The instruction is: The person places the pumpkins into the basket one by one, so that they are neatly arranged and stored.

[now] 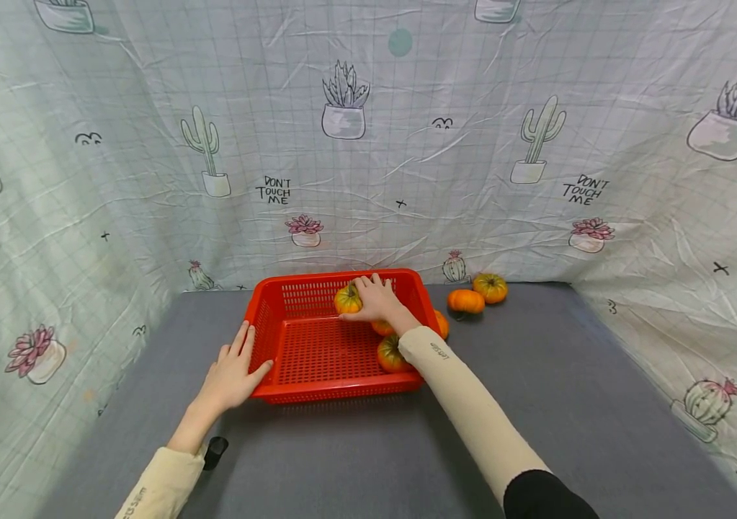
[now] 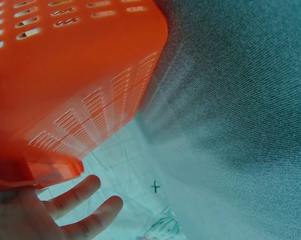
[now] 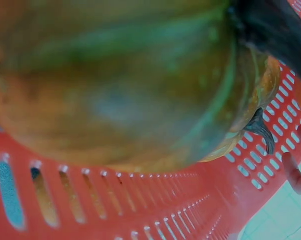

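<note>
A red plastic basket (image 1: 329, 391) with slotted walls stands on the grey table. My left hand (image 1: 228, 375) rests on its left rim, thumb over the front corner and fingers fairly straight; in the left wrist view two fingers extend past the rim. Inside the basket, toward the back, my right hand (image 1: 377, 299) grips a small yellow-orange pumpkin (image 1: 345, 300) between thumb and fingers. Beneath that wrist lie another orange pumpkin (image 1: 382, 328), partly hidden, and a green-streaked pumpkin (image 1: 391, 355) by the right wall. A green-and-orange pumpkin (image 3: 115, 100) fills much of the right wrist view.
Right of the basket, an orange pumpkin (image 1: 466, 301) and a yellower pumpkin (image 1: 490, 287) sit near the table's back edge. Another pumpkin (image 1: 441, 324) shows partly behind the basket's right wall. A cactus-printed cloth (image 1: 394, 173) hangs behind and at both sides.
</note>
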`<move>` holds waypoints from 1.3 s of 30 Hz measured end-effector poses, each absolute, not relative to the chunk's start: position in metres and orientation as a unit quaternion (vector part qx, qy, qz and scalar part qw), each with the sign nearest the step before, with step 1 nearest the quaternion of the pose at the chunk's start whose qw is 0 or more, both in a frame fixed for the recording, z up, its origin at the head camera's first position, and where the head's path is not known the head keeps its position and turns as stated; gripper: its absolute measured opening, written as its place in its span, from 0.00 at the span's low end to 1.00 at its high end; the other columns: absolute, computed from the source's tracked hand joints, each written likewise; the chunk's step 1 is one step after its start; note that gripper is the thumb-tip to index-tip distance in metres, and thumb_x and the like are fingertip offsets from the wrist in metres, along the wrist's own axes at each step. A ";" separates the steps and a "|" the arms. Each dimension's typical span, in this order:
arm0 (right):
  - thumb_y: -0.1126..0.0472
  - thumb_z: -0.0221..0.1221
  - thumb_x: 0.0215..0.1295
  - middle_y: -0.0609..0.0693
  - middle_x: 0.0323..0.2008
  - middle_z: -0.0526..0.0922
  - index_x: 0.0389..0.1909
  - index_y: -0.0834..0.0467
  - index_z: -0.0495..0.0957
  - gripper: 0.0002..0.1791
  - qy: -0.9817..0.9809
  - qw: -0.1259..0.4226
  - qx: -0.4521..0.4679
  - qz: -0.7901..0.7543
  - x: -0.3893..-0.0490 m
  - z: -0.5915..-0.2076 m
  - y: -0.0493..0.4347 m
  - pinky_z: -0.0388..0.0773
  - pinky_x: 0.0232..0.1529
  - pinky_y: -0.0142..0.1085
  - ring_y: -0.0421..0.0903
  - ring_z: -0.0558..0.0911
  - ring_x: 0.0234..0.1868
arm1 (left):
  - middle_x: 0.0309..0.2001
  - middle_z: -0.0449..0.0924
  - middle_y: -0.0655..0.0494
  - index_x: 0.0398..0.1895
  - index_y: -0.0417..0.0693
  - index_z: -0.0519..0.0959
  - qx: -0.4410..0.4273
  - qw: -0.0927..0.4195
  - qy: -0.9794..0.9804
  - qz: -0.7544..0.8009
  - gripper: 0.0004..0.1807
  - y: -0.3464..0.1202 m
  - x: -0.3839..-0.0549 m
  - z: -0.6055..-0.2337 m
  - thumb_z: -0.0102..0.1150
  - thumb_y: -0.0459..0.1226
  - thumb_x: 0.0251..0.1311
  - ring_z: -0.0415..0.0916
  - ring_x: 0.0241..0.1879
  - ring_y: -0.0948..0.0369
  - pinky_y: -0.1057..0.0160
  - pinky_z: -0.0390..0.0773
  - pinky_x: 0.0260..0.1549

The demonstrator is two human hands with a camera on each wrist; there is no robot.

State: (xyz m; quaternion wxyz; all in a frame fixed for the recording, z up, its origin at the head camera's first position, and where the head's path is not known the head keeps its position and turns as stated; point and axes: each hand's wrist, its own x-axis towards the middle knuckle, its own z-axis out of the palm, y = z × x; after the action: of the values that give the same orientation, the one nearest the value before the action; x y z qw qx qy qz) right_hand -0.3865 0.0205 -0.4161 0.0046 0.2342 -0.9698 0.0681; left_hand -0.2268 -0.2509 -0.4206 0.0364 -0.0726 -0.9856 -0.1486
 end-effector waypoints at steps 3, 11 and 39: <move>0.26 0.51 0.44 0.50 0.58 0.66 0.60 0.52 0.60 0.46 -0.968 0.003 0.243 0.057 -0.387 -0.417 0.021 0.55 0.59 0.56 0.52 0.61 0.60 | 0.70 0.39 0.41 0.68 0.36 0.45 -0.071 0.039 -0.985 -0.151 0.43 -0.250 -0.227 -0.420 0.46 0.52 0.58 0.56 0.54 0.41 0.39 0.66 0.42; 0.25 0.48 0.46 0.51 0.63 0.62 0.65 0.53 0.56 0.50 -0.968 -0.007 0.251 0.024 -0.388 -0.417 0.021 0.52 0.62 0.57 0.53 0.56 0.65 | 0.70 0.39 0.41 0.68 0.36 0.44 -0.072 0.039 -0.985 -0.149 0.43 -0.252 -0.228 -0.420 0.45 0.53 0.58 0.56 0.55 0.41 0.39 0.66 0.43; 0.27 0.50 0.47 0.51 0.65 0.58 0.65 0.40 0.56 0.43 -0.962 -0.049 0.268 0.002 -0.383 -0.420 0.025 0.52 0.62 0.57 0.54 0.52 0.67 | 0.70 0.39 0.42 0.68 0.37 0.45 -0.080 0.036 -0.982 -0.165 0.42 -0.251 -0.225 -0.419 0.44 0.53 0.59 0.55 0.56 0.34 0.33 0.62 0.44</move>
State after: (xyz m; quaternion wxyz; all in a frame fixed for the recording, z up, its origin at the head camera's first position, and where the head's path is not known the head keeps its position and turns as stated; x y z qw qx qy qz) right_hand -0.3829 0.0247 -0.4198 -0.0489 0.2680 -0.9622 0.0016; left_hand -0.2248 -0.2508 -0.4188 0.0359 -0.0799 -0.9824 -0.1650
